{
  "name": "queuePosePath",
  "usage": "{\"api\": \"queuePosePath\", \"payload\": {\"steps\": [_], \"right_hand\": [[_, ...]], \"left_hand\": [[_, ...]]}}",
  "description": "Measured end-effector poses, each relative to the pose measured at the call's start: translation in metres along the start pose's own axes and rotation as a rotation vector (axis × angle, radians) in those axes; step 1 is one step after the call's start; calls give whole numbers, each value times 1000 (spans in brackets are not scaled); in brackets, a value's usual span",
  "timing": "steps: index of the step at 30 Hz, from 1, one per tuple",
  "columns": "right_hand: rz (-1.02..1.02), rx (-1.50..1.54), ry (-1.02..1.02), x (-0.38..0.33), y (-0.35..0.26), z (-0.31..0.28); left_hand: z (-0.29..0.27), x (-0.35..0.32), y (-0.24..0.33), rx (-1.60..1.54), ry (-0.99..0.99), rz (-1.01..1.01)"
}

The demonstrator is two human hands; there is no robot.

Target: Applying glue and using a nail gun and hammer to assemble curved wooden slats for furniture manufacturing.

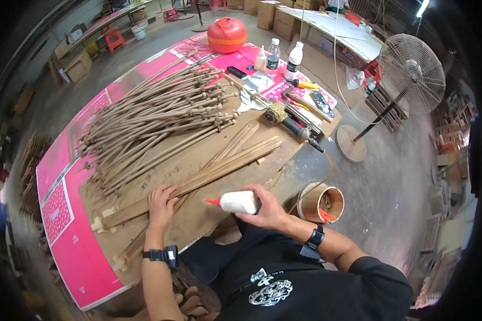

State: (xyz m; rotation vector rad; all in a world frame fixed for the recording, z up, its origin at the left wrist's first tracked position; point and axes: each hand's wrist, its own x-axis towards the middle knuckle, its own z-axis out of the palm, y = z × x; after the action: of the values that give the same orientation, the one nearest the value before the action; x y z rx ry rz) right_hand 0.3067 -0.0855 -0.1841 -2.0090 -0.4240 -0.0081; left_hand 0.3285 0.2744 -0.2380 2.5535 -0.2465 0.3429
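Observation:
My right hand [269,209] is wrapped round the base of a white squeeze bottle [238,203]. The bottle lies nearly level in the air, its red nozzle pointing left toward my other hand. On a bundle of long brown wooden slats [230,165], my left hand [162,205] rests with its fingers curled over the wood. Small pale wooden pieces [97,222] are at the slats' near left end. Other slats cross beneath the bundle at an angle. Just beyond lies a big heap of thin wooden rods [155,120] with knobbed ends.
Pink printed sheets and brown board [209,211] cover the table. A power tool [289,124] with a hose, pliers, plastic bottles [293,59] and a red round container [226,35] stand toward the back. To the right are a bucket [305,200] and a pedestal fan [412,75].

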Motion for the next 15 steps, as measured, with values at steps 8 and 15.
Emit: {"api": "queuePosePath", "payload": {"steps": [8,15], "right_hand": [[39,96,30,1,3,-1],[33,97,41,5,2,-1]], "left_hand": [[3,-3,-4,-40,-1,16],[4,-3,-7,-13,24,9]]}}
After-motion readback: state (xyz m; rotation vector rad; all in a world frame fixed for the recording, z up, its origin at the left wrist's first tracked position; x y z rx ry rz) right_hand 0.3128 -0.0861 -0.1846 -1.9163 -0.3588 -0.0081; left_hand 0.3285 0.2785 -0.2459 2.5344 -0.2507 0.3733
